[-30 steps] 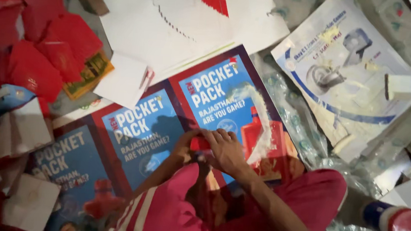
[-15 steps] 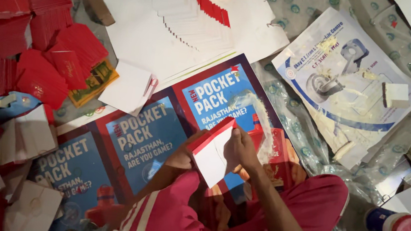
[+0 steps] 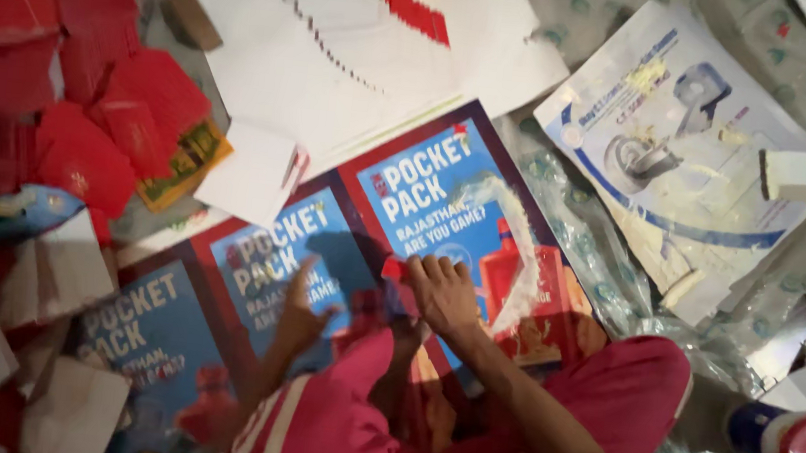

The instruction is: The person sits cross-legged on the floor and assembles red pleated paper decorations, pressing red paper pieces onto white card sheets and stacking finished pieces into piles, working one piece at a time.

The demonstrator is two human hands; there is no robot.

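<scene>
Nearby, red envelopes (image 3: 87, 127), white sheets (image 3: 340, 63); right hand (image 3: 441, 294) pinching red card (image 3: 395, 270), left hand (image 3: 301, 317) spread.

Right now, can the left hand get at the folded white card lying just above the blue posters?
Probably yes. The left hand rests on the middle blue poster, and the folded white card lies a short way ahead of it. Nothing stands between them, only flat poster, though it would need a forward reach.
</scene>
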